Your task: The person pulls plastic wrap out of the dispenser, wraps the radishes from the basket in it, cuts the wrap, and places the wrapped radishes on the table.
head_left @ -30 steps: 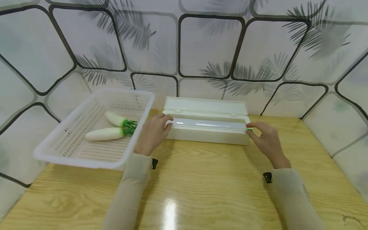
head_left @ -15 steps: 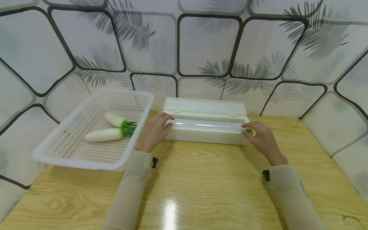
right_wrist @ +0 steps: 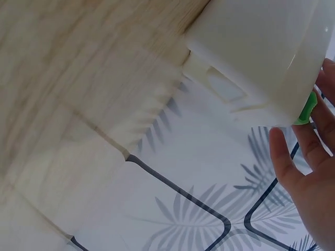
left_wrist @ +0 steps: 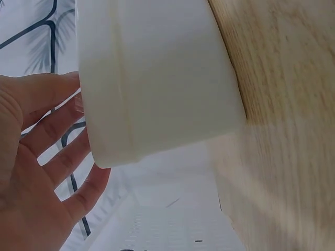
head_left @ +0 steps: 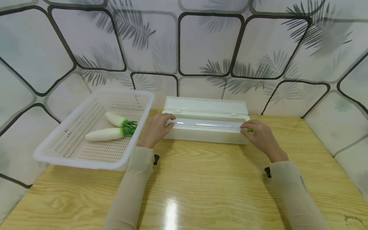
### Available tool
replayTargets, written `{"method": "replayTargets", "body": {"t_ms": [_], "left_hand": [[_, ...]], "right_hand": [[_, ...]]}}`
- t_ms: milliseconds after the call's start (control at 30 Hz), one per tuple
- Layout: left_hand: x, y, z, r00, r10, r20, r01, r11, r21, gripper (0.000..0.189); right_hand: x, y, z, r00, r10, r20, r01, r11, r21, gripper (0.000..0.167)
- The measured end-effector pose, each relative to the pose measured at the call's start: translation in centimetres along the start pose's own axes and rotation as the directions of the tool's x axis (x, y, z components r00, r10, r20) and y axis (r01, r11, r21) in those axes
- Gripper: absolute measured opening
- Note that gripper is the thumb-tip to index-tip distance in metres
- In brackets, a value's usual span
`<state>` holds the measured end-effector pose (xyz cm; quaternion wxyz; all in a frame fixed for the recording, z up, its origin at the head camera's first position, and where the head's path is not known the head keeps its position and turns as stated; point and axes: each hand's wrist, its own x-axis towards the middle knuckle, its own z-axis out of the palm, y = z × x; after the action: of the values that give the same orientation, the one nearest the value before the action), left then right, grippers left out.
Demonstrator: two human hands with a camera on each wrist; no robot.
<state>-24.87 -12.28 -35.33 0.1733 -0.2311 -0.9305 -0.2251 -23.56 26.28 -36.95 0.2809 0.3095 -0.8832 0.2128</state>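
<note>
A white cling film dispenser box (head_left: 207, 135) stands on the table with its lid (head_left: 205, 105) raised at the back. A shiny roll of cling film (head_left: 210, 124) lies along its opening. At the left end my left hand (head_left: 156, 129) pinches the film's edge between thumb and fingers. At the right end my right hand (head_left: 260, 135) pinches the film near a green slider (right_wrist: 307, 109), which its fingers partly hide. In the left wrist view, the box's end wall (left_wrist: 167, 89) covers my fingertips.
To the left a white perforated basket (head_left: 77, 164) holds two white radishes (head_left: 104, 134) with green stems. The wooden table (head_left: 207, 185) extends in front of the box. A patterned wall (head_left: 210, 44) rises close behind it.
My right hand has shifted slightly left along the box's front edge, away from the green slider. My left hand stays at the left end, almost unmoved.
</note>
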Motion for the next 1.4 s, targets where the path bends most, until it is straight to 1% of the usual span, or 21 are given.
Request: {"method": "replayTargets", "body": {"t_ms": [200, 400, 633, 767, 1000, 1067, 1167, 1300, 1400], "left_hand": [[0.5, -0.3, 0.4, 1.0, -0.006, -0.001, 0.006, 1.0, -0.006, 0.016], [0.7, -0.4, 0.6, 0.999, -0.015, -0.046, 0.014, 1.0, -0.006, 0.014], [0.6, -0.5, 0.8, 0.996, -0.048, -0.076, 0.043, 0.997, -0.059, 0.012], [0.7, -0.4, 0.9, 0.993, -0.068, -0.101, 0.059, 0.995, -0.086, 0.008], [1.0, -0.4, 1.2, 0.983, -0.101, -0.152, 0.08, 0.987, -0.138, 0.005], [1.0, -0.4, 1.2, 0.98, -0.118, -0.16, 0.093, 0.983, -0.156, 0.005], [1.1, -0.4, 1.2, 0.976, -0.142, -0.168, 0.112, 0.978, -0.176, 0.005], [1.2, -0.4, 1.3, 0.973, -0.151, -0.176, 0.117, 0.975, -0.189, 0.006], [1.3, -0.3, 1.3, 0.972, -0.157, -0.177, 0.121, 0.973, -0.197, 0.006]], "right_hand": [[0.5, 0.2, -0.2, 0.998, 0.004, 0.055, -0.004, 1.0, 0.0, 0.012], [1.0, 0.2, -0.1, 0.998, 0.017, 0.061, -0.019, 0.999, 0.029, 0.009], [1.2, 0.2, 0.1, 0.994, 0.065, 0.085, -0.067, 0.997, 0.028, 0.008], [1.3, 0.5, 0.5, 0.993, 0.082, 0.088, -0.084, 0.996, 0.017, 0.009], [1.3, 0.5, 0.7, 0.994, 0.094, 0.061, -0.096, 0.995, 0.029, 0.009], [1.3, 0.4, 0.6, 0.993, 0.094, 0.07, -0.097, 0.995, 0.037, 0.008], [1.4, 0.3, 0.6, 0.992, 0.081, 0.092, -0.084, 0.996, 0.032, 0.012], [1.5, 0.2, 0.5, 0.991, 0.08, 0.111, -0.082, 0.997, 0.012, 0.018], [1.6, 0.0, 0.2, 0.988, 0.096, 0.12, -0.099, 0.995, 0.014, 0.013]]}}
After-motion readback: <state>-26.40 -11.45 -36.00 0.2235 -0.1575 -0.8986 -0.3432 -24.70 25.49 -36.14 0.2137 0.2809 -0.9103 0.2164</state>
